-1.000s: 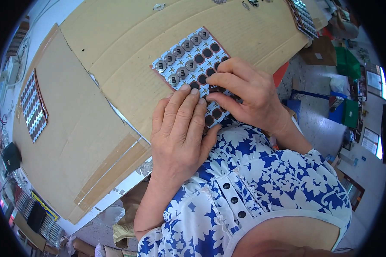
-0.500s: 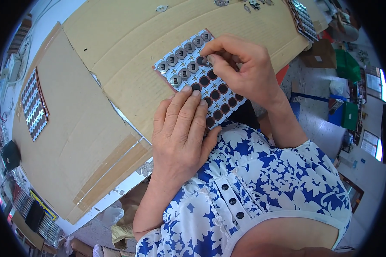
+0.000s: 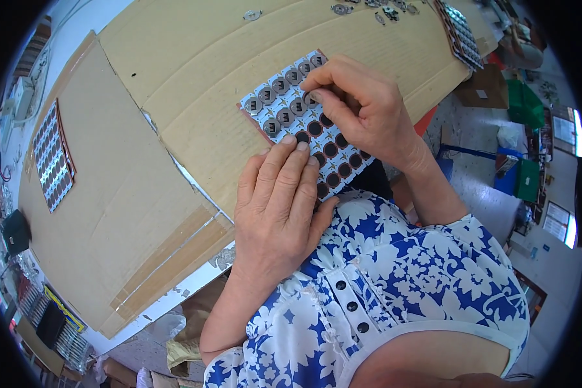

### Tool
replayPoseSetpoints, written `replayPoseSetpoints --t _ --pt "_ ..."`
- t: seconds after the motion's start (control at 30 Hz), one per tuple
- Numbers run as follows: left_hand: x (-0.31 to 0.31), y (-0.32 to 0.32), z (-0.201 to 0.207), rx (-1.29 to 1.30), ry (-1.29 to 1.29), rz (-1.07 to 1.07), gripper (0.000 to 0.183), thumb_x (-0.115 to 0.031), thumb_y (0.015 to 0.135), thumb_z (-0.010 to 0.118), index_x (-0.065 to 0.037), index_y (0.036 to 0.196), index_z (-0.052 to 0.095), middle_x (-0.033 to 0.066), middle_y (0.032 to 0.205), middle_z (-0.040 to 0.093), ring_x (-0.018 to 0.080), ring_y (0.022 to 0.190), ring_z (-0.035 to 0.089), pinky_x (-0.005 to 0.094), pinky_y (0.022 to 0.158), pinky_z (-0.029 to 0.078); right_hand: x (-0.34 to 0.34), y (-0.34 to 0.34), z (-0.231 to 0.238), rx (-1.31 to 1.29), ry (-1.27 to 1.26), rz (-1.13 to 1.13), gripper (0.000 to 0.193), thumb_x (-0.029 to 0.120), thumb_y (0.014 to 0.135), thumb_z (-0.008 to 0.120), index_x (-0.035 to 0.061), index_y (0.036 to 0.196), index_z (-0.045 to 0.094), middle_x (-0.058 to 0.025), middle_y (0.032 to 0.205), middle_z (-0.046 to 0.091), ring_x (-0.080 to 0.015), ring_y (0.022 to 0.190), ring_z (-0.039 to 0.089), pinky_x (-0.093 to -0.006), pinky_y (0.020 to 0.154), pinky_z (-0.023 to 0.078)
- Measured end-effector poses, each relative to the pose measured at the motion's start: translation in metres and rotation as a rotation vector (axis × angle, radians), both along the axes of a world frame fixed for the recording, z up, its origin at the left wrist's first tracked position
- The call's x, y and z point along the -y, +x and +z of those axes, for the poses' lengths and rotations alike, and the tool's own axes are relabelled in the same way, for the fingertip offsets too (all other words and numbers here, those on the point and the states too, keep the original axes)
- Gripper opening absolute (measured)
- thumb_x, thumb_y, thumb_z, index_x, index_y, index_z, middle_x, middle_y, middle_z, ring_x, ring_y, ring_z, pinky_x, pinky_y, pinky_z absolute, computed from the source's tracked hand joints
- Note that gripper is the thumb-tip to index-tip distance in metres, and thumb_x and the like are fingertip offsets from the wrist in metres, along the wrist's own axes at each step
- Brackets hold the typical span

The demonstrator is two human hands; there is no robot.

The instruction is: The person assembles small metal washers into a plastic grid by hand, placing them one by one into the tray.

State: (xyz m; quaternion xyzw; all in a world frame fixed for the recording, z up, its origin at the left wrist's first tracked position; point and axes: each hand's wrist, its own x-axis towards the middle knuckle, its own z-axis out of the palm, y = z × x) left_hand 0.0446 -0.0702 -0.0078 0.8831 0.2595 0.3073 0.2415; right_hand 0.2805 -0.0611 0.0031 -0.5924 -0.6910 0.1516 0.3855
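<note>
A white panel (image 3: 277, 104) with rows of round black spots (image 3: 330, 150) lies on the cardboard before me. Grey metal disc-shaped clips (image 3: 279, 85) cover its far row and part of the second row. My left hand (image 3: 271, 200) rests flat on the near left part of the panel, fingers outstretched, fingertips beside a black spot. Over the second row, my right hand (image 3: 372, 107) is closed in a pinch, thumb and forefinger at a metal clip (image 3: 310, 99) on the panel. The fingers partly cover that clip.
A second panel (image 3: 53, 158) lies on the cardboard (image 3: 129, 213) at the left. Loose metal pieces (image 3: 391, 13) are scattered at the far edge, with a single clip (image 3: 252, 15) apart from them. More stacked panels (image 3: 459, 35) sit at the far right, near a brown box (image 3: 484, 87).
A metal clip now covers the second-row spot that showed black under my right fingertips. The panel and both hands appear slightly lower and to the right in view.
</note>
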Motion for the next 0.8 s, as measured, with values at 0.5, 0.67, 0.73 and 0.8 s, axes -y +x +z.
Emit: replayPoseSetpoints --t 0.5,0.67,0.73,0.8 --pt "0.0 0.0 0.0 -0.011 0.005 0.016 0.058 -0.02 0.081 0.096 0.004 0.129 0.076 0.0213 0.14 0.074 0.0412 0.138 0.069 0.0575 0.112 0.053 0.005 -0.006 -0.005 0.081 0.082 -0.033 0.007 -0.001 0.095 0.079 0.0009 0.1 0.076 -0.0111 0.096 0.07 -0.0311 0.08 0.073 -0.0411 0.07 0.057" --pt "0.001 -0.001 0.0 -0.026 0.02 0.039 0.057 -0.021 0.082 0.095 0.003 0.129 0.076 0.0212 0.139 0.075 0.0409 0.138 0.069 0.0572 0.112 0.052 -0.004 0.0 0.006 0.002 -0.131 0.025 0.011 0.002 0.094 0.082 0.0011 0.105 0.079 -0.0116 0.095 0.069 -0.0308 0.08 0.073 -0.042 0.07 0.057" --pt "0.003 -0.002 0.001 -0.017 0.023 0.043 0.057 -0.02 0.082 0.095 0.003 0.13 0.076 0.0211 0.139 0.075 0.0409 0.138 0.069 0.0571 0.112 0.053 -0.001 -0.001 0.004 0.067 -0.05 0.022 0.013 0.003 0.095 0.082 0.0005 0.108 0.08 -0.0136 0.092 0.069 -0.0318 0.079 0.073 -0.0421 0.07 0.057" --pt "-0.001 0.002 0.001 -0.011 0.019 0.035 0.059 -0.02 0.081 0.096 0.003 0.132 0.075 0.0208 0.139 0.075 0.0408 0.138 0.069 0.057 0.112 0.053 0.011 -0.01 -0.004 0.136 0.047 -0.021 0.015 -0.001 0.097 0.08 -0.0016 0.112 0.08 -0.011 0.09 0.067 -0.0233 0.076 0.068 -0.0367 0.066 0.052"
